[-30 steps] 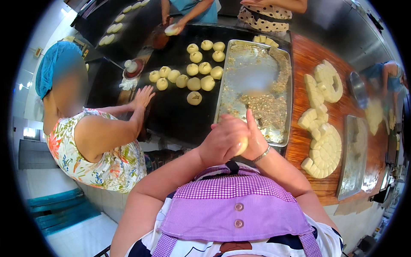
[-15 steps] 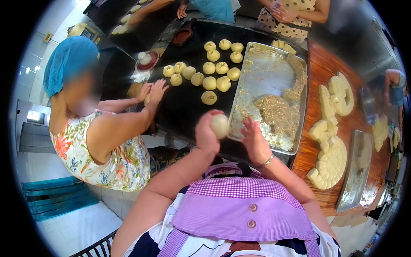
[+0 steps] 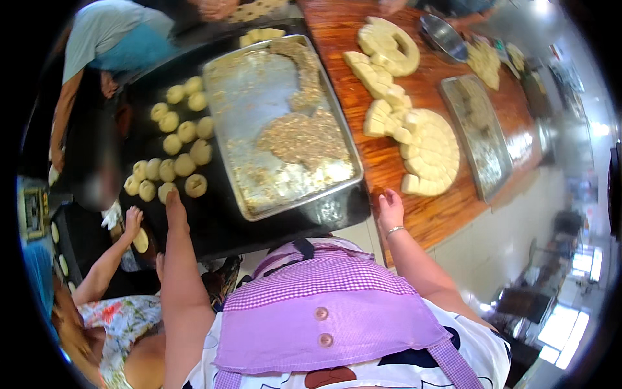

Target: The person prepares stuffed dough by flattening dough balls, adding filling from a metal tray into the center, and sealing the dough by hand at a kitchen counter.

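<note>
My left hand point(image 3: 175, 204) reaches onto the black work surface point(image 3: 272, 236), its blurred fingers on a pale dough ball point(image 3: 164, 193) at the near end of a cluster of several dough balls point(image 3: 186, 131). Right of them lies a large metal tray point(image 3: 248, 104) smeared with brown, speckled filling point(image 3: 304, 139). My right hand point(image 3: 390, 207), wearing a wrist bracelet, rests near the edge of the wooden table point(image 3: 427, 217), fingers loosely curved and apart, holding nothing.
Cut pale dough point(image 3: 429, 155) lies on the wood, beside a narrow tray point(image 3: 484, 155) and a steel bowl point(image 3: 442, 37). A co-worker in a floral top point(image 3: 123, 314) works at lower left with a hand point(image 3: 133, 220) near the surface; another bends at upper left point(image 3: 113, 45).
The view has swung, shifting the table leftward. My left hand has carried a dough ball to the cluster. My right hand has moved away from it toward the wooden table.
</note>
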### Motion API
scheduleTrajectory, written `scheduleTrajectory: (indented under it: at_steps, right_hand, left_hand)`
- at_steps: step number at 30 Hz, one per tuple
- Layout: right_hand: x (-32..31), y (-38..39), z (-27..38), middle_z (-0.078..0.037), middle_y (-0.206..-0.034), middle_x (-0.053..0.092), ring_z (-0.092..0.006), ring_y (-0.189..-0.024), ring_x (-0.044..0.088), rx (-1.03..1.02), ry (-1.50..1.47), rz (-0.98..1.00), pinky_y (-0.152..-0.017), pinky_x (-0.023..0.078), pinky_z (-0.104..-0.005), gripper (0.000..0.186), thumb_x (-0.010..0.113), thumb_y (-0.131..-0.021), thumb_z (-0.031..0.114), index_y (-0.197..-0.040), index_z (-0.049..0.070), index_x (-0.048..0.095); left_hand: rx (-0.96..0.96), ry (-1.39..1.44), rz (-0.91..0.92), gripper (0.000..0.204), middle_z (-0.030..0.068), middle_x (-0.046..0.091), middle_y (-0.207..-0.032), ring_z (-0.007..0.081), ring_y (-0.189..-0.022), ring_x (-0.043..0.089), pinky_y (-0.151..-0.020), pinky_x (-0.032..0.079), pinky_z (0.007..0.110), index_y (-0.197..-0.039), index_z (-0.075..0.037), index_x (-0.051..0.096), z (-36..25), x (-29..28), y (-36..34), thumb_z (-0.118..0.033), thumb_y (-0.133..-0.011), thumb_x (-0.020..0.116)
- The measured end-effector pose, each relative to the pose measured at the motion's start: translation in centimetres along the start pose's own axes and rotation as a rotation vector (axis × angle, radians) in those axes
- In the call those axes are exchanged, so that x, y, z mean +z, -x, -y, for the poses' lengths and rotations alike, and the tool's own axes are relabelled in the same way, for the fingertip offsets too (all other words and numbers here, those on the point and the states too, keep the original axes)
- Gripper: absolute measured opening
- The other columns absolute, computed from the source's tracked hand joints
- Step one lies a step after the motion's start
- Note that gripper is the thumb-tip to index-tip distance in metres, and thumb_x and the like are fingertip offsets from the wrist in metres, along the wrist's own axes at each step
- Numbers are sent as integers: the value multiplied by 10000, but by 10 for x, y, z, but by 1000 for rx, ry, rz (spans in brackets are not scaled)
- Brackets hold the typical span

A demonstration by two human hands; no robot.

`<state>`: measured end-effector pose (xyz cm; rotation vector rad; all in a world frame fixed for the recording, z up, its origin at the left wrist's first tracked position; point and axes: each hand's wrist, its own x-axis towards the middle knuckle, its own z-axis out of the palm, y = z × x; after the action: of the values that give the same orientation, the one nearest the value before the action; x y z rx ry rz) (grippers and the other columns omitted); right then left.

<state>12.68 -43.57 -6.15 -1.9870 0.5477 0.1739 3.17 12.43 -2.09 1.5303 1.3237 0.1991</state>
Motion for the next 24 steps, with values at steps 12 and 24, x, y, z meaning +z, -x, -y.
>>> scheduleTrajectory:
  at_steps: [12, 24]
  right_hand:
    - [6, -94, -32, -162, -1116, 586, -241, -999, 577, 383, -489, -551, -886, 480, -349, 609, 813, -708, 89, -1195, -32, 468]
    - [6, -94, -29, -226, -1321, 508, -349, -1228, 500, -156, 207, -588, -1069, 395, -395, 862, 871, -638, 137, -1348, -59, 423]
  left_hand:
    - [515, -288, 255, 423, 117, 513, -1366, 250, -1214, 523, -1040, 414, 357, -1330, -28, 521, 65, 51, 73, -55, -915, 596]
    - [522, -327, 384, 343, 48, 528, -1312, 157, -1065, 581, -887, 496, 274, -1253, -59, 572, 68, 45, 110, -1, -916, 579]
